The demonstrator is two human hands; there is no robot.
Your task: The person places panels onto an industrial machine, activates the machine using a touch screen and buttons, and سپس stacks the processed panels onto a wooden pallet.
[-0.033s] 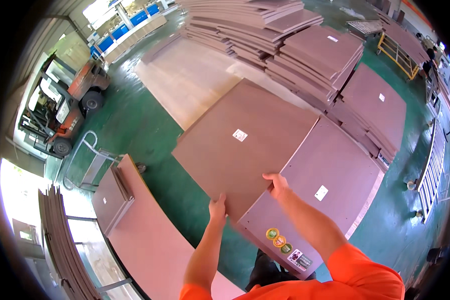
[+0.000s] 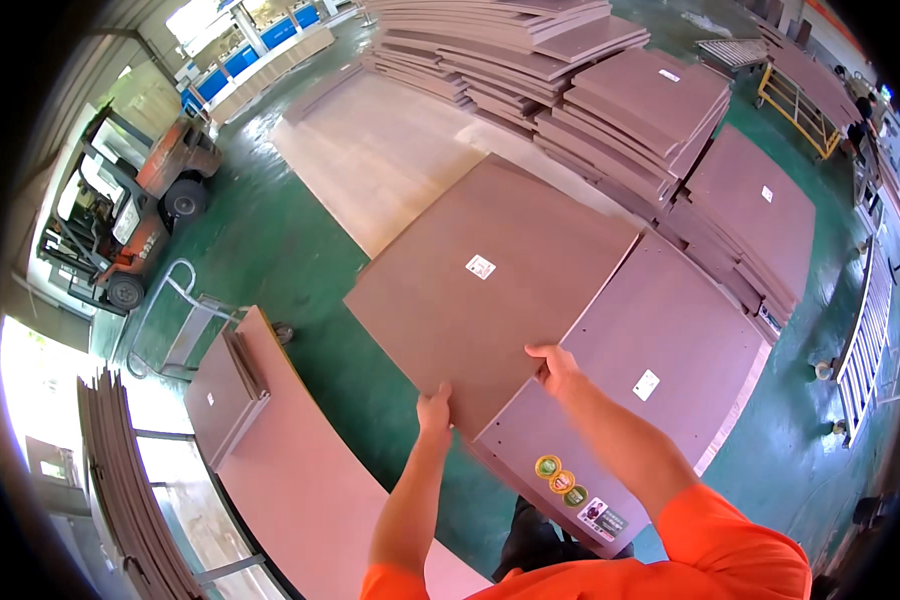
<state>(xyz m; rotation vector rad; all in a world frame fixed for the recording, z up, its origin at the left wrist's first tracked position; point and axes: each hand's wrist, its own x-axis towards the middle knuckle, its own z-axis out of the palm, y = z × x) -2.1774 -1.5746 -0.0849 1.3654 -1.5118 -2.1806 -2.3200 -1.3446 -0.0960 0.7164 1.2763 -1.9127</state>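
A brown rectangular panel (image 2: 530, 300) with a small white label lies in front of me. My left hand (image 2: 434, 412) grips its near left edge, thumb on top and fingers hidden underneath. At its near right edge, my right hand (image 2: 558, 370) is closed with the thumb lying over the face; those fingers are partly hidden too. Close beside it on the right is a second brown panel (image 2: 660, 310), with a white label and round stickers near its front corner. My right forearm passes over this second panel. Whether the two panels touch cannot be made out.
Stacks of brown panels (image 2: 650, 90) stand beyond, near a pale flat sheet (image 2: 370, 150). A long pink board (image 2: 300, 430) carrying smaller panels (image 2: 220, 400) is at left, by a hand trolley (image 2: 185, 325). Further off are a forklift (image 2: 155, 190), a yellow-framed cart (image 2: 795, 115) and a roller rack (image 2: 865, 330).
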